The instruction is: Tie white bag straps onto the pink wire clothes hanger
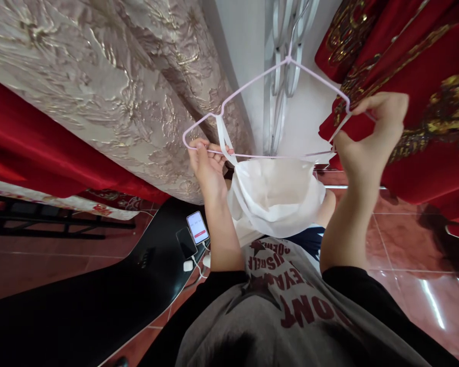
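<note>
A pink wire clothes hanger (257,80) is held up in front of me, its hook against a white metal lattice. A white camisole-like garment (277,188) hangs from it by thin straps, its opening facing me. The left strap (224,135) sits in the hanger's left notch. My left hand (210,163) grips the hanger's lower left corner and bottom bar, fingers close to that strap. At the other end, my right hand (371,127) pinches the right strap (340,127) by the right notch. Part of the hanger's right end is hidden behind that hand.
Pale brocade cloth (145,81) hangs at the left, and red cloth with gold decoration (413,102) at the right. Two phones with cables, one a lit phone (197,228), lie on a glossy black bench (99,290). Red floor tiles (398,244) lie below.
</note>
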`<action>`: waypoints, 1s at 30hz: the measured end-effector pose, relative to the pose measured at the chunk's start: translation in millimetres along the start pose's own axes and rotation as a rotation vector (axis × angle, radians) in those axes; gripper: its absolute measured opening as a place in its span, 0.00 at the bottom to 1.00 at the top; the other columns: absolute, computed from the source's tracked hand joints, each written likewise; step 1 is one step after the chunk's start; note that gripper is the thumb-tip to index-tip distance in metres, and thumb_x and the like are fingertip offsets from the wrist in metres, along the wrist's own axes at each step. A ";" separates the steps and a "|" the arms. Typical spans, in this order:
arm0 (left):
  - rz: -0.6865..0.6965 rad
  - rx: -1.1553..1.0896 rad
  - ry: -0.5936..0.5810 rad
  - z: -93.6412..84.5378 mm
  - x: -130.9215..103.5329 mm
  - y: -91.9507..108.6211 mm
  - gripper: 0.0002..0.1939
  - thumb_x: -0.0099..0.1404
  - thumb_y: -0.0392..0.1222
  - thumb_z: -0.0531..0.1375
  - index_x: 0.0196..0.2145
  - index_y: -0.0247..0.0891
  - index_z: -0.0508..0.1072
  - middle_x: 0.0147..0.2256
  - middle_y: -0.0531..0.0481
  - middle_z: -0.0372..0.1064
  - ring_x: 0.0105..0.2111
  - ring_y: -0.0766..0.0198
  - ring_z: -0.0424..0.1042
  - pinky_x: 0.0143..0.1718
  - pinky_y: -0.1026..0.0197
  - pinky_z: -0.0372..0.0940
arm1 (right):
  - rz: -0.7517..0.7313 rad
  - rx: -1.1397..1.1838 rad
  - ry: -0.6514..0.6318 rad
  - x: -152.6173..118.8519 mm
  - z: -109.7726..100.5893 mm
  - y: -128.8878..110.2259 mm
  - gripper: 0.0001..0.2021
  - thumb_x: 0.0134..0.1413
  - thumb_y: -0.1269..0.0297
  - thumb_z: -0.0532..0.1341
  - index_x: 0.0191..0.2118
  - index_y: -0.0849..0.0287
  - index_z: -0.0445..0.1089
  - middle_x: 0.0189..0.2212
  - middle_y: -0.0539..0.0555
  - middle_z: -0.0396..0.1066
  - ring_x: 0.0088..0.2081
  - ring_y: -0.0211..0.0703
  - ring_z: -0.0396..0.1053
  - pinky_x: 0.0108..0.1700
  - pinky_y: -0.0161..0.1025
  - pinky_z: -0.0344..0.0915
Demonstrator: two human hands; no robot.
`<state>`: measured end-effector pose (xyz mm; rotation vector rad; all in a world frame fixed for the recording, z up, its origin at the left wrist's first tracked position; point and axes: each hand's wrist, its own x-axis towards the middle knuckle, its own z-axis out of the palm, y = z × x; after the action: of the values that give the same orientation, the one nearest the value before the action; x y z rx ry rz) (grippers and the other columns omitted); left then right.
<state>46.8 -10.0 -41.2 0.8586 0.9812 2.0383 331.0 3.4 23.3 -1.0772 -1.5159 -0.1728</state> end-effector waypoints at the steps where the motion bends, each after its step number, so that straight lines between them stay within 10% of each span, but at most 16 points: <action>1: -0.007 0.004 -0.005 -0.3 -0.2 -0.9 0.23 0.70 0.66 0.65 0.41 0.47 0.62 0.25 0.57 0.69 0.31 0.61 0.81 0.41 0.59 0.74 | -0.033 0.004 0.069 -9.1 5.8 -1.7 0.07 0.57 0.65 0.69 0.39 0.51 0.71 0.40 0.59 0.72 0.49 0.57 0.72 0.53 0.59 0.72; 8: -0.043 0.063 -0.001 0.2 -5.1 -12.9 0.27 0.71 0.73 0.59 0.41 0.46 0.67 0.31 0.52 0.78 0.38 0.58 0.83 0.46 0.57 0.75 | 0.030 0.140 -0.500 -66.9 33.5 -10.8 0.09 0.64 0.62 0.64 0.48 0.47 0.78 0.42 0.50 0.81 0.48 0.50 0.76 0.69 0.63 0.62; 13: -0.192 0.219 -0.179 -3.5 -20.5 -12.6 0.23 0.72 0.66 0.63 0.38 0.42 0.77 0.38 0.43 0.83 0.44 0.56 0.83 0.48 0.57 0.74 | 0.095 0.140 -0.458 -66.5 35.6 -8.6 0.09 0.67 0.60 0.63 0.48 0.45 0.81 0.44 0.49 0.83 0.49 0.49 0.76 0.70 0.61 0.58; 19: -0.170 0.381 -0.438 -2.0 -30.0 52.7 0.17 0.70 0.59 0.68 0.34 0.43 0.82 0.37 0.44 0.82 0.40 0.56 0.81 0.38 0.57 0.74 | 0.122 0.199 -0.396 -66.7 33.7 -10.9 0.11 0.67 0.64 0.62 0.42 0.43 0.83 0.40 0.47 0.83 0.46 0.46 0.78 0.69 0.60 0.60; 26: 0.181 0.182 0.049 -13.7 8.1 70.8 0.12 0.71 0.54 0.61 0.50 0.55 0.78 0.65 0.53 0.74 0.69 0.48 0.70 0.36 0.54 0.73 | 0.102 0.225 -0.423 -67.9 30.3 -11.6 0.12 0.68 0.64 0.63 0.47 0.41 0.84 0.42 0.47 0.83 0.48 0.46 0.78 0.65 0.58 0.63; 30: 0.148 0.306 0.209 -22.0 8.6 39.0 0.14 0.69 0.48 0.67 0.49 0.43 0.79 0.61 0.44 0.77 0.56 0.51 0.79 0.26 0.63 0.65 | 0.071 0.284 -0.443 -72.5 34.6 -12.6 0.14 0.69 0.65 0.62 0.51 0.41 0.82 0.46 0.48 0.84 0.50 0.46 0.77 0.64 0.57 0.64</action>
<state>12.9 -29.1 -17.4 0.9103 1.4100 2.1688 287.8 -18.6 -41.9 -0.9757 -1.8249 0.3439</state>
